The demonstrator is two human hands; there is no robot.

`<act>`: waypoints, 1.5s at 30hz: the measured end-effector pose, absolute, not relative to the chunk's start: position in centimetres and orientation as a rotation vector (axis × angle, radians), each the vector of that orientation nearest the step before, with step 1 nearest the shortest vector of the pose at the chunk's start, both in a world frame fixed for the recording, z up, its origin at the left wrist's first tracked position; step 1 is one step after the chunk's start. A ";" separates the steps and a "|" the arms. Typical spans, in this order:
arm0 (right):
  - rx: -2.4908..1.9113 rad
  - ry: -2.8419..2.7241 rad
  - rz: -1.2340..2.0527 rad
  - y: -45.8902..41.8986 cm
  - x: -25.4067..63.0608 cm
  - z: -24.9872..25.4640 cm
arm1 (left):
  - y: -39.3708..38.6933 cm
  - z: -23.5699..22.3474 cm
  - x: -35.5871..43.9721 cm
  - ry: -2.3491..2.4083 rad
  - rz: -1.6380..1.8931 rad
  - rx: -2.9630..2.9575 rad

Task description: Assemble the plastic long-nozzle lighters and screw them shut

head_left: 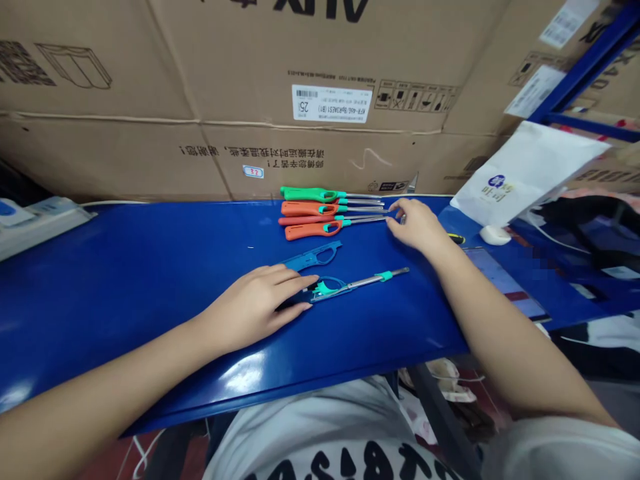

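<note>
My left hand (pixel 260 300) lies flat on the blue bench top (pixel 125 280), fingers stretched over the handle end of an opened blue stick lighter (pixel 350 285) with a teal trigger and a metal tube. A loose blue handle shell (pixel 313 257) lies just beyond it. My right hand (pixel 417 225) rests further back, its fingertips pinched at the metal tips of a row of stick lighters: one green (pixel 310 195) and three orange (pixel 313 220).
Large cardboard boxes (pixel 300 100) wall off the back of the bench. A white paper bag (pixel 525 170) and a small white object (pixel 494 235) sit at the right, with a phone-like screen (pixel 500 280) near my right forearm. A grey device (pixel 35 220) lies at far left.
</note>
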State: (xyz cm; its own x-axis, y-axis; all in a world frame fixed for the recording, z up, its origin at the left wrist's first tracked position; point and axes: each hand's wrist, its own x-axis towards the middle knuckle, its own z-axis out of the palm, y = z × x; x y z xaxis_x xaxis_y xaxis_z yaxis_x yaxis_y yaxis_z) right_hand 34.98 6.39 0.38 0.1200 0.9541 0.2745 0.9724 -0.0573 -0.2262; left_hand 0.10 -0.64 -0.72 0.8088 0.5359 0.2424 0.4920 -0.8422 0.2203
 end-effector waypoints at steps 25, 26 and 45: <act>-0.996 -1.776 0.725 1.3 25.7 0.0 | -1.2 -1.4 1.4 0.977 0.940 2.267; -0.937 -1.817 0.731 0.3 24.7 -0.1 | -1.3 -1.4 1.4 0.955 0.971 2.245; -0.807 -2.131 0.520 -1.4 24.1 -0.3 | -1.0 -0.9 1.6 0.931 1.070 2.148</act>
State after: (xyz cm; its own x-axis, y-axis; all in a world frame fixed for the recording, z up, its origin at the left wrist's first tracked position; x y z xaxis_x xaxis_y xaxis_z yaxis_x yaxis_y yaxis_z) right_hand 24.09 -1.36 -0.34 -0.4920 0.6935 0.5264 0.3730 0.7142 -0.5923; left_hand 1.58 -1.04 -0.85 0.4406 0.7796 0.4450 0.3329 -0.6023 0.7256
